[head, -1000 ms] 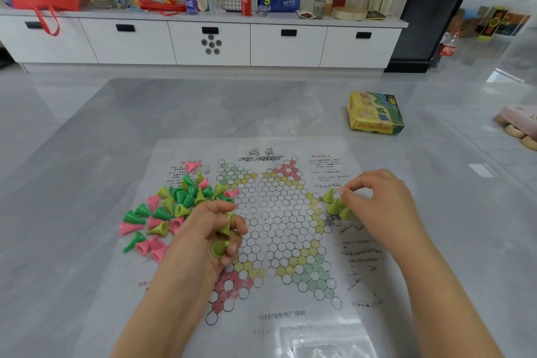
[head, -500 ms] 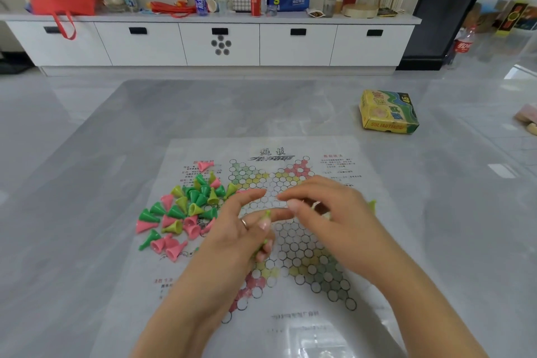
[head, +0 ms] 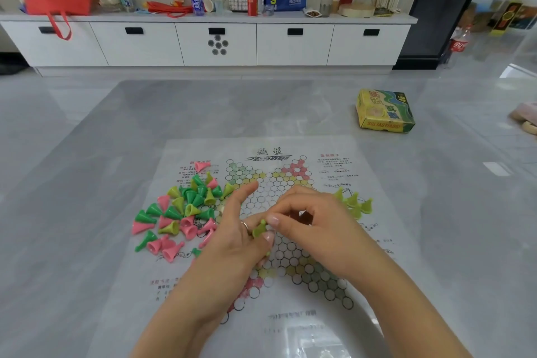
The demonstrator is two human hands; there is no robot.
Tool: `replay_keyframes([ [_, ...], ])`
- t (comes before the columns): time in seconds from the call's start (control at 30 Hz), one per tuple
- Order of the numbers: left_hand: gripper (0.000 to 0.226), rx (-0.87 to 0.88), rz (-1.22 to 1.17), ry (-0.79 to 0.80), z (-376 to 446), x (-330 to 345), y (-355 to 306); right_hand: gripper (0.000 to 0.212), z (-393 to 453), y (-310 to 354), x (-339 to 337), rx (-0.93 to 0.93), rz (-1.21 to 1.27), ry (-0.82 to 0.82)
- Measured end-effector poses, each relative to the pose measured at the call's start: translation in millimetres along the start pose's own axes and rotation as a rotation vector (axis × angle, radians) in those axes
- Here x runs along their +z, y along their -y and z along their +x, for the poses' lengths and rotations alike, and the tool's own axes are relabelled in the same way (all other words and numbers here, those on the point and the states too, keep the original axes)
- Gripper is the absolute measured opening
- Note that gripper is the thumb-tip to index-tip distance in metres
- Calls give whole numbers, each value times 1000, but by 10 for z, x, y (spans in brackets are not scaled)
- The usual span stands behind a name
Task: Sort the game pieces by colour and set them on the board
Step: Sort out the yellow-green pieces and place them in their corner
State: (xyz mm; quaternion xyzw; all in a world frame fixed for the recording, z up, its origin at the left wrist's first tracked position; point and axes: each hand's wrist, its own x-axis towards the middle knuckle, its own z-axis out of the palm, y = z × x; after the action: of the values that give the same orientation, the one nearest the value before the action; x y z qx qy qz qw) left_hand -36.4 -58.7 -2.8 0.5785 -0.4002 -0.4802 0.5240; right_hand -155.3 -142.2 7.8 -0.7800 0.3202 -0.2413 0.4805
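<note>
L hand point(head: 238, 238) + R hand point(head: 313, 224), both w/ grip on yellow-green piece point(head: 259, 230), over board point(head: 290, 192).

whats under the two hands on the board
Printed hexagon cells of the board sheet show around both hands. The left hand pinches a yellow-green piece, which the right hand fingers touch. The cells directly beneath the hands are covered.

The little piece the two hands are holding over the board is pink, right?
Not pink. In the head view the piece pinched between the left hand and the right hand is yellow-green. It is held over the board, as you said. The pink ones lie in the mixed pile on the left.
</note>
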Motion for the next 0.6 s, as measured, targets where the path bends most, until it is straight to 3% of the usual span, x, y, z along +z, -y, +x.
replay_keyframes([
  [0.37, 52, 1, -26, 24, 16, 25, 13, 8, -23, 1, -57, -34, -83, -1],
  [0.5, 54, 3, -133, -71, 42, -61, 32, 10, -56, -66, -342, 67, -56, -218],
  [0.6, 56, 6, -229, -173, 67, -88, 30, 16, -117, -182, -557, 144, -171, -323],
])
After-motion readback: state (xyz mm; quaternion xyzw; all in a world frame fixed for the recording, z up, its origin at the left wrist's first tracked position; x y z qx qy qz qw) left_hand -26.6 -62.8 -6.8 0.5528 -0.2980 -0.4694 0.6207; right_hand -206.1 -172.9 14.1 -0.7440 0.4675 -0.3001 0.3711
